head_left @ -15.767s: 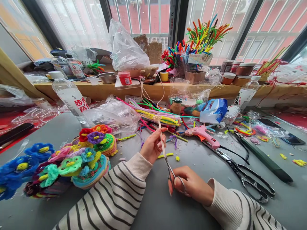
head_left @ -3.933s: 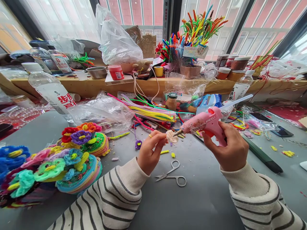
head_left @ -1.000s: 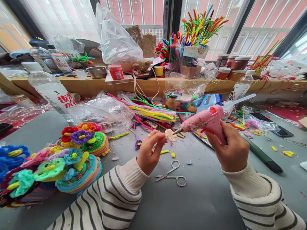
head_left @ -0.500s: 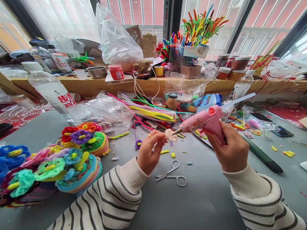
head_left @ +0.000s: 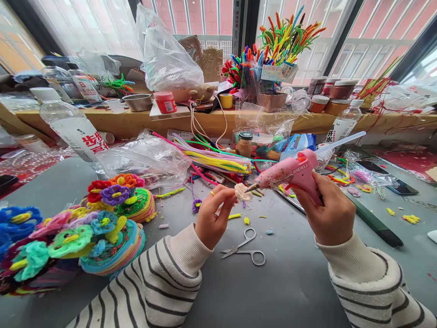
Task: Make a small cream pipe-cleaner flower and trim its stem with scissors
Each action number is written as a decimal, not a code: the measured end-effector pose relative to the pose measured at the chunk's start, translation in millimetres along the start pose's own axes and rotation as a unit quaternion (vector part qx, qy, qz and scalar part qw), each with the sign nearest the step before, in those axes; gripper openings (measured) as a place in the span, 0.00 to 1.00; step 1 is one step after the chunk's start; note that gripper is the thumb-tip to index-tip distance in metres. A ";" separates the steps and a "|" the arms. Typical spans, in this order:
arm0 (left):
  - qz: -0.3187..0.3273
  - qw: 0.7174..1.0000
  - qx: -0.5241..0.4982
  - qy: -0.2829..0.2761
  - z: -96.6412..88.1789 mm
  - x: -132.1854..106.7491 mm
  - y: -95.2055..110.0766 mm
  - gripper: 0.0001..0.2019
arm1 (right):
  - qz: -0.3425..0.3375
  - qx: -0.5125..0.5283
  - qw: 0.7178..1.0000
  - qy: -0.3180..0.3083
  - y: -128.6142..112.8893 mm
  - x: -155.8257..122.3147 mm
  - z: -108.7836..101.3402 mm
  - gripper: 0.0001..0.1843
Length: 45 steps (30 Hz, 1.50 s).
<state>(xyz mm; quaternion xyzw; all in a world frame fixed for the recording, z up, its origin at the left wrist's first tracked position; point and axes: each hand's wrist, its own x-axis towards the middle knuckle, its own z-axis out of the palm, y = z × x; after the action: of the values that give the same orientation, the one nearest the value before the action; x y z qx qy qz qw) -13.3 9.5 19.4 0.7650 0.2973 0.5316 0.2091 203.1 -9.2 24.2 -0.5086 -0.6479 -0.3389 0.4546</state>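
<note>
A pink hot glue gun [head_left: 290, 174] with a white glue stick [head_left: 344, 140] out of its back is gripped by my right hand [head_left: 329, 207]. Its metal nozzle points left and meets a small pale pink fuzzy flower [head_left: 242, 192], as far as I can see. My left hand [head_left: 215, 216] pinches that flower at its left edge between thumb and fingers. On the grey table below, between my hands, small silver scissors [head_left: 244, 248] lie with the blades slightly apart. A small purple fuzzy flower [head_left: 196, 205] lies just beyond my left hand.
Pipe-cleaner flower pots [head_left: 112, 246] crowd the left side. A water bottle [head_left: 73, 130] and a clear plastic bag [head_left: 146, 159] stand behind them. Bundled pipe cleaners [head_left: 215, 159] lie at the back, below a cluttered ledge [head_left: 126, 120]. A dark green tool [head_left: 377, 221] rests at right.
Almost nothing differs. The glue gun's rear has shifted very slightly to the right; my left hand and the pale flower stay where they were.
</note>
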 end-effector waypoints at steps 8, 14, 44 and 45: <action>-0.005 1.000 -0.008 0.000 0.0 0.5 1.0 0.06 | -0.002 -0.001 1.000 -0.004 -0.6 0.4 -0.1 0.19; -0.005 1.000 -0.009 0.001 -0.2 0.6 1.4 0.05 | -0.005 -0.007 1.000 -0.002 -0.5 0.8 -0.7 0.19; -0.074 0.996 -0.044 0.023 0.4 -0.6 -2.7 0.06 | 0.095 -0.058 0.993 -0.035 4.2 -3.6 6.7 0.28; -0.086 0.994 -0.060 0.031 0.4 -1.2 -2.7 0.06 | 0.125 -0.040 0.990 -0.049 5.8 -3.0 7.6 0.29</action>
<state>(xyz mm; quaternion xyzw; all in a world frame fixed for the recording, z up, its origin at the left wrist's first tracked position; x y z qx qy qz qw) -13.8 10.7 16.8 0.7059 0.3357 0.5521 0.2901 207.1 -2.0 18.6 -0.6190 -0.5868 -0.2797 0.4409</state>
